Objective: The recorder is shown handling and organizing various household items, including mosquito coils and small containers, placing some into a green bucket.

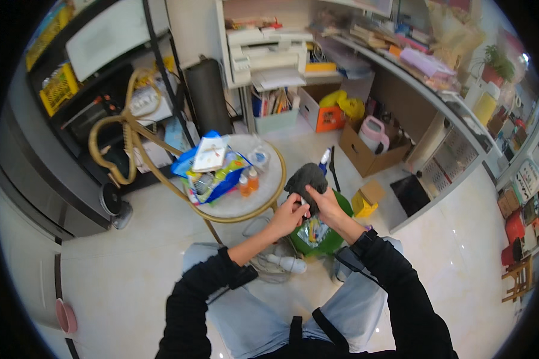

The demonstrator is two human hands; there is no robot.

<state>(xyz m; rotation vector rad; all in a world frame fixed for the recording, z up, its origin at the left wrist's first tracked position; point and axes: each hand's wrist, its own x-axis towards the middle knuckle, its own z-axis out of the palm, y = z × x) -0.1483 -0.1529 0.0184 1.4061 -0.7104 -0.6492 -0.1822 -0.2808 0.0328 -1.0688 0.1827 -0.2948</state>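
Note:
Both my hands meet over a green bin point(334, 242) that holds crumpled wrappers and other litter. My right hand point(328, 206) grips a dark grey, soft-looking fabric item point(309, 177), with the thumb on its near face. On the item's left side, my left hand point(288, 217) pinches a small whitish thing point(304, 203) between its fingers; blur and the fingers hide what it is. Left of the hands is a round chair seat point(269, 157) with a gold-coloured frame. It bears a blue plastic bag point(224, 190), a white card or booklet point(211, 153) and two small orange bottles point(253, 177).
Beyond the bin stand a blue-and-white bottle point(324, 161) and a yellow box point(365, 202). A cardboard box point(364, 157) holds a pink-handled container point(374, 132). Under the chair lie a cable and a white bulb-like object point(292, 264). A desk point(458, 112) runs along the right.

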